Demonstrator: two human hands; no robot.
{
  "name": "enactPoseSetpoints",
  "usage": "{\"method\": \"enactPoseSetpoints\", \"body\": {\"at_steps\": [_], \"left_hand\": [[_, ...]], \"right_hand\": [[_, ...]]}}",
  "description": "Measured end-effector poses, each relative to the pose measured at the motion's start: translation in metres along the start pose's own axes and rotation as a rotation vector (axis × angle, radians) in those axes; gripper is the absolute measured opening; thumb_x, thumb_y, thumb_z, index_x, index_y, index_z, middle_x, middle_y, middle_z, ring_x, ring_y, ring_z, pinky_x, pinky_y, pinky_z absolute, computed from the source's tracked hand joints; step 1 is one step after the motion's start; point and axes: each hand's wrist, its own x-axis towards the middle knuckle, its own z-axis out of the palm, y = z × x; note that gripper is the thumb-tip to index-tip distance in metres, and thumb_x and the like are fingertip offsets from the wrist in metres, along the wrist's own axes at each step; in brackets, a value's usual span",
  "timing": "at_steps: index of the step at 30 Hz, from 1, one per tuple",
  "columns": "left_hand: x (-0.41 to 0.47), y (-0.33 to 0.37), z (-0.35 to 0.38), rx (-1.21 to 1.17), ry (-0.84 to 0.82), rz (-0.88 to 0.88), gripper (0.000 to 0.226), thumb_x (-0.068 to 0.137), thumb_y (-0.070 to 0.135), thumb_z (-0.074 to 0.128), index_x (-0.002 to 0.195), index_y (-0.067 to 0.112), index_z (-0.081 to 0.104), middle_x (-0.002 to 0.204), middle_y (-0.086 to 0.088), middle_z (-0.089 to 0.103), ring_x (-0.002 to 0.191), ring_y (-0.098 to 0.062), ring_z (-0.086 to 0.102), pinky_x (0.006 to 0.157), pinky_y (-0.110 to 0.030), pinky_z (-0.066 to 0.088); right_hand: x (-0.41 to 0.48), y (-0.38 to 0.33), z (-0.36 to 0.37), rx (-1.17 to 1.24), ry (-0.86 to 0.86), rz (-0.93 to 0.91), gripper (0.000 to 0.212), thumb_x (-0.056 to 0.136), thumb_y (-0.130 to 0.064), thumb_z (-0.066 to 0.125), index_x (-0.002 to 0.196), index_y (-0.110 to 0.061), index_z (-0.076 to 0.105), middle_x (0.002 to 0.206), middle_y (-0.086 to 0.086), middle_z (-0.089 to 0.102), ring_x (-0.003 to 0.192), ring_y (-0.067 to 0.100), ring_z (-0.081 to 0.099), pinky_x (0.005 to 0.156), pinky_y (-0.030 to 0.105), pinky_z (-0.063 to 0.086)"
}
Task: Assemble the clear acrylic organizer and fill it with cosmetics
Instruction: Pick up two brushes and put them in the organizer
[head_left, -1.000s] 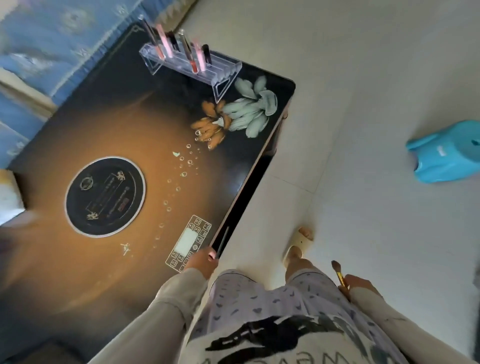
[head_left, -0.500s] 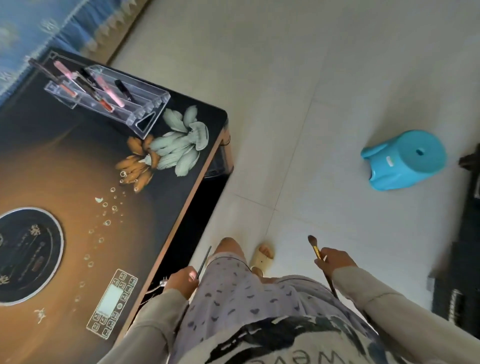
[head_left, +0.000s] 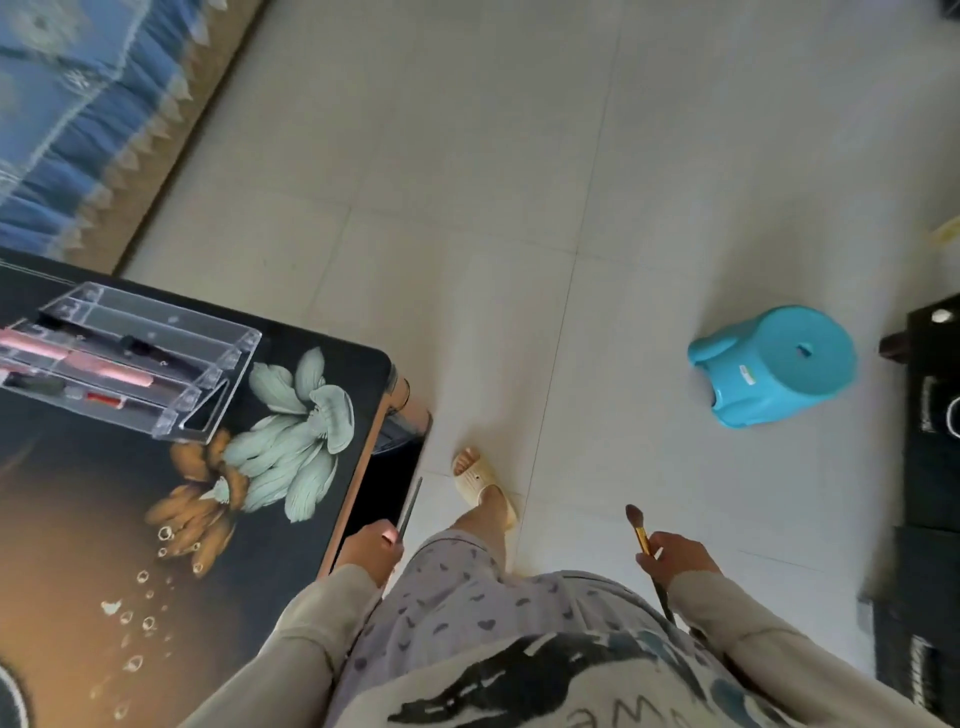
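Since the earlier frame the organizer (head_left: 130, 364) has drawn nearer, now ahead-left of the left grip (head_left: 371, 551), which pinches a thin stick (head_left: 410, 506). The right grip (head_left: 680, 558) clasps a makeup brush (head_left: 641, 535) mid-handle: light, stiff, soft-tipped; judged best held there.

The organizer (head_left: 171, 332) is set on the counter (head_left: 78, 545) near its far right corner, cosmetics (head_left: 98, 364) laid in it; a stool (head_left: 774, 358) is placed on the floor (head_left: 467, 208), well right.

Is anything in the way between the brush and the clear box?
Nothing visible does. Between the brush in the right hand and the box lie only the person's own leg and painted table.
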Motion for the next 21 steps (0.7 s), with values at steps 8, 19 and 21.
{"method": "enactPoseSetpoints", "body": {"at_steps": [8,19,21], "left_hand": [[0.049,0.097,-0.099,0.169,0.042,0.105,0.030,0.093,0.014,0.043,0.119,0.003,0.053,0.123,-0.018,0.060,0.115,-0.032,0.056,0.097,-0.034,0.043],[0.092,0.145,-0.161,0.001,0.072,-0.064,0.029,0.091,0.012,0.043,0.116,0.005,0.056,0.123,-0.015,0.061,0.117,-0.029,0.055,0.097,-0.030,0.042],[0.096,0.148,-0.161,-0.060,0.068,-0.137,0.028,0.090,0.013,0.044,0.115,0.006,0.056,0.123,-0.014,0.061,0.115,-0.028,0.055,0.095,-0.029,0.043]], "right_hand": [[0.044,-0.064,-0.069,-0.059,-0.081,0.061,0.019,0.092,-0.031,0.044,0.084,-0.019,0.055,0.111,0.005,0.064,0.087,0.018,0.056,0.073,0.022,0.039],[0.133,-0.163,-0.189,-0.111,-0.022,-0.053,0.016,0.090,-0.032,0.052,0.080,-0.020,0.052,0.108,0.007,0.066,0.095,0.022,0.060,0.076,0.025,0.042],[0.152,-0.185,-0.221,-0.205,-0.023,-0.117,0.020,0.091,-0.032,0.050,0.096,-0.014,0.059,0.111,0.008,0.065,0.101,0.023,0.060,0.076,0.023,0.038]]}}
